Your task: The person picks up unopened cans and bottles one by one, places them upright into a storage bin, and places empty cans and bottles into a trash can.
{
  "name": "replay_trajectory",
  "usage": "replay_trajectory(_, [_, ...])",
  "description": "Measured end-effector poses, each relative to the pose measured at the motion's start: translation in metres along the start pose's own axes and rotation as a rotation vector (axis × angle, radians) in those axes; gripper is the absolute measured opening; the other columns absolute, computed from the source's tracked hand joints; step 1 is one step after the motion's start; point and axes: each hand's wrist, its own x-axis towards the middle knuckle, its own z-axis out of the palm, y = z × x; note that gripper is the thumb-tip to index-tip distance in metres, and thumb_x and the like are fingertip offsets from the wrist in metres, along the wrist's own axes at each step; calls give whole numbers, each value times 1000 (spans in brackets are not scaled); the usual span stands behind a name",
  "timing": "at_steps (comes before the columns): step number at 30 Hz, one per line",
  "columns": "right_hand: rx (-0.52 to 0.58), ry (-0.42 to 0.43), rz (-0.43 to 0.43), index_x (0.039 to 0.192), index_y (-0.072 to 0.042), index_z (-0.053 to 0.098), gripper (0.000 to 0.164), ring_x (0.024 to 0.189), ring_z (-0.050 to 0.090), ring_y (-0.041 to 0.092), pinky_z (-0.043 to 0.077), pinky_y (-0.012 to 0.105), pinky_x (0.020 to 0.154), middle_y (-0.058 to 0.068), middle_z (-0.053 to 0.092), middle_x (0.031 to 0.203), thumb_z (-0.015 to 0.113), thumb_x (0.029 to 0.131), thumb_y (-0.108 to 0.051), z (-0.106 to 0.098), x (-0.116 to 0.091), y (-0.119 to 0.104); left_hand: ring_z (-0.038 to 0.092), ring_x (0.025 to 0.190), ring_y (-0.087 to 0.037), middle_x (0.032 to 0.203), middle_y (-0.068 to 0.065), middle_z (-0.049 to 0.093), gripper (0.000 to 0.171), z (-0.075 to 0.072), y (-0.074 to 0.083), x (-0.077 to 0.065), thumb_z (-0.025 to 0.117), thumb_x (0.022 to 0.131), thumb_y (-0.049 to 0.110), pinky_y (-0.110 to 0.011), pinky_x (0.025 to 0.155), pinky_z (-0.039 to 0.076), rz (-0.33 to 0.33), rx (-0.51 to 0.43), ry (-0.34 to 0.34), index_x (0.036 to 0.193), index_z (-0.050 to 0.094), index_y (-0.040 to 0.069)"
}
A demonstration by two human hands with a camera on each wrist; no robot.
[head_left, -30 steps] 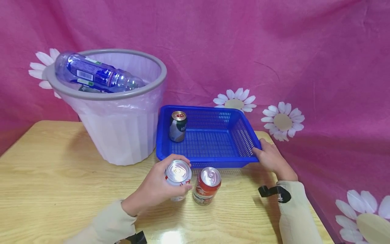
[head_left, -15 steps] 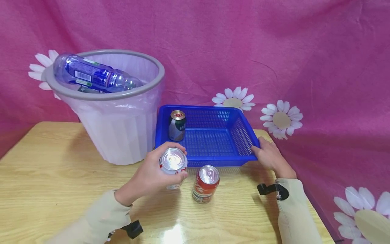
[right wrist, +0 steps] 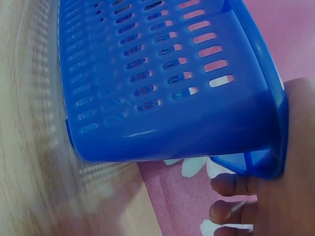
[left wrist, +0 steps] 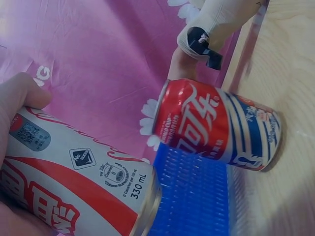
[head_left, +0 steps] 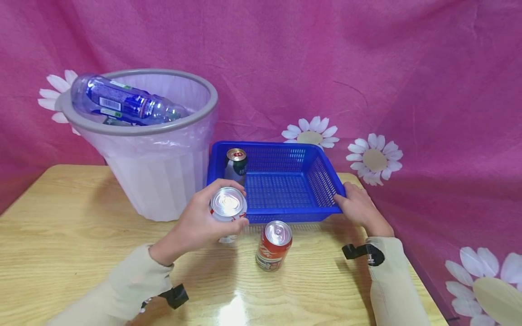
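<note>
My left hand (head_left: 200, 219) grips a white and red soda can (head_left: 228, 203), its fingers and thumb around the side. The can (left wrist: 83, 172) is held up over the table, in front of the basket's near left corner. A red soda can (head_left: 274, 246) stands upright on the table to its right; its printed side shows in the left wrist view. With my right hand (head_left: 360, 208) I hold the right rim of a blue plastic basket (head_left: 293, 211), fingers below the rim. Inside the basket at its left end stands a dark green can (head_left: 235, 165), partly hidden by my left hand.
A white bin (head_left: 163, 181) with a grey rim and a plastic liner stands left of the basket. Plastic bottles (head_left: 122, 99) lie in its top, one reaching over the rim. Behind the wooden table (head_left: 81, 253) hangs a pink flowered cloth (head_left: 261, 68).
My left hand has carried the white and red can up and to the left, away from the red can. My right hand stays on the basket's rim.
</note>
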Motion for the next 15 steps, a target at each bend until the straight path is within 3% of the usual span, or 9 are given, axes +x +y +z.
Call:
replay_trajectory(9, [-17, 33, -8, 95, -1, 52, 29, 87, 51, 33, 37, 36, 70, 16, 56, 87, 46, 95, -30, 1, 1, 2, 67, 85, -15, 105, 0, 66, 52, -7, 8, 14, 84, 72, 16, -28, 74, 59, 17, 37, 36, 116, 58, 25])
replay_trajectory(15, [-11, 29, 6, 97, -1, 53, 30, 89, 50, 33, 37, 36, 72, 15, 56, 88, 47, 95, -31, 1, 1, 3, 67, 85, -15, 103, -1, 68, 52, -9, 10, 24, 84, 72, 19, -32, 75, 59, 0, 62, 56, 116, 58, 25])
